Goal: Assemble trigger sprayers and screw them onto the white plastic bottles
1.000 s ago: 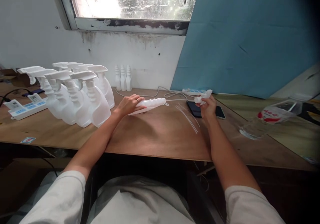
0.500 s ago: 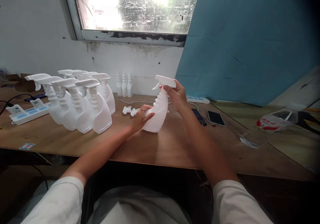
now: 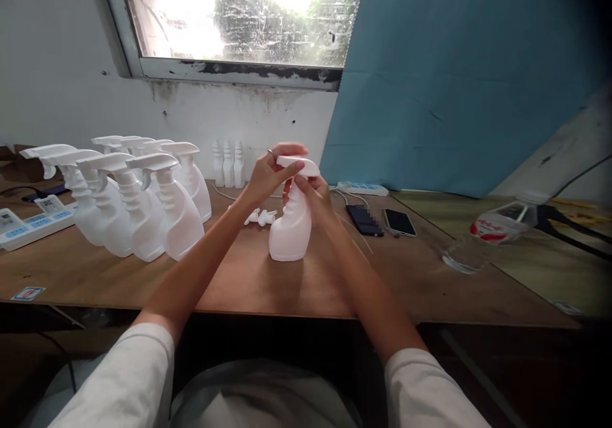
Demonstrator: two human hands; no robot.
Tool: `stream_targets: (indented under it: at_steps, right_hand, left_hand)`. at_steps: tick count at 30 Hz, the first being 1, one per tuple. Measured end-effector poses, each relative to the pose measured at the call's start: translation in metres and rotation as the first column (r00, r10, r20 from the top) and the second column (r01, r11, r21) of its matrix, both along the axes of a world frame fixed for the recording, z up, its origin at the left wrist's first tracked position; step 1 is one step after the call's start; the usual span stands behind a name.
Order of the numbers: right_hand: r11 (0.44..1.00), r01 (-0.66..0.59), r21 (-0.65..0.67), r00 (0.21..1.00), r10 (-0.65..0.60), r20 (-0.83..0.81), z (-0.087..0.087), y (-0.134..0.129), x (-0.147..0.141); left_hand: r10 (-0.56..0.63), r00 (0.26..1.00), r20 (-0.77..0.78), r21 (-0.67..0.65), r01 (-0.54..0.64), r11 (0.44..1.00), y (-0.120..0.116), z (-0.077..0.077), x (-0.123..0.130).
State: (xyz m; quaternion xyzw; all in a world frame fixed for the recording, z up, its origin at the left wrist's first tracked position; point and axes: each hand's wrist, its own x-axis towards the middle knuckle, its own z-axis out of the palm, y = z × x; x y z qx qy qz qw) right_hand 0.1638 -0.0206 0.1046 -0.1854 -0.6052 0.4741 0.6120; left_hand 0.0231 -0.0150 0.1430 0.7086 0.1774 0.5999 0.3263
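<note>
A white spray bottle (image 3: 289, 230) stands upright on the brown table, its white trigger head (image 3: 300, 164) on top. My left hand (image 3: 273, 171) has its thumb and fingers closed around the front of the head. At the neck, just under the back of the head, my right hand (image 3: 314, 197) is closed with its thumb raised against it. Small white nozzle parts (image 3: 261, 217) lie on the table behind the bottle, left of it. Several white spray bottles (image 3: 179, 221) with trigger heads are grouped at the left.
Three slim white bottles (image 3: 228, 165) stand by the wall. Right of my hands lie two phones (image 3: 400, 222), cables and a power strip (image 3: 362, 189). A clear plastic bottle (image 3: 495, 230) is at the far right. Another power strip (image 3: 38, 225) lies at the left.
My left hand has moved up from the bottle's body to the trigger head. My right hand has shifted lower, to the neck, and the bottle now faces a different way. The view has turned slightly right.
</note>
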Motion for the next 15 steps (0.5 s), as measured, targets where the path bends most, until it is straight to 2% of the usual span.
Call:
stream_targets:
  at_steps: [5,9,13,15]
  right_hand:
    - [0.996,-0.087,0.028,0.996,0.087,0.0,-0.0068,-0.0002,0.0031]
    - [0.998,0.036,0.049,0.999,-0.034,-0.04,-0.0083,-0.0012,0.0004]
    - [0.999,-0.033,0.016,0.998,0.034,-0.047,-0.0059,-0.0034,-0.0016]
    - [1.0,-0.016,-0.002,0.999,0.016,-0.048,-0.0051,-0.0045,-0.0023]
  left_hand:
    - [0.111,0.994,0.019,-0.03,-0.111,0.993,-0.0064,-0.0042,0.008]
    - [0.151,0.988,0.021,-0.018,-0.151,0.988,-0.0057,-0.0063,0.0086]
    - [0.154,0.988,0.01,-0.006,-0.154,0.988,-0.0027,-0.0049,0.0079]
    - [0.154,0.988,0.008,-0.016,-0.154,0.988,-0.0015,-0.0051,0.0074]
